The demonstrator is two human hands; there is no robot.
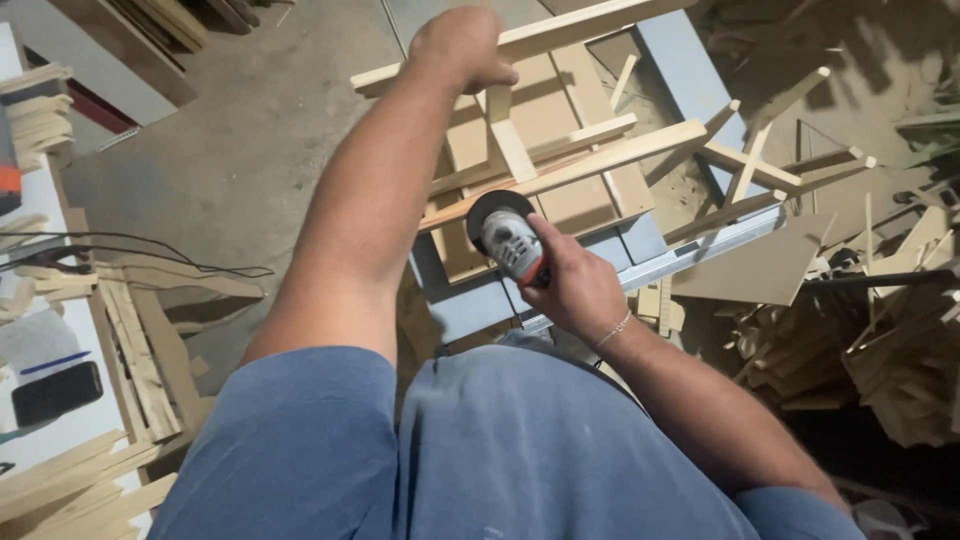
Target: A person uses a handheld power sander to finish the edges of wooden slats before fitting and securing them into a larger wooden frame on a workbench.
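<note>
My left hand (458, 45) is stretched forward and closed around the top rail of a pale wooden frame (580, 160), holding it on a grey-blue bench. My right hand (572, 285) grips a small grey and orange angle grinder (510, 240). Its dark disc (492, 208) rests against the lower slat of the frame. The frame is made of several thin crossed slats. My blue shirt fills the bottom of the view.
Piles of wood offcuts (880, 350) and a loose slatted piece (770, 165) lie to the right. At left a white table (40, 330) carries a dark phone (55, 392), wood strips and a black cable. A wooden frame (145, 340) leans beside it on the concrete floor.
</note>
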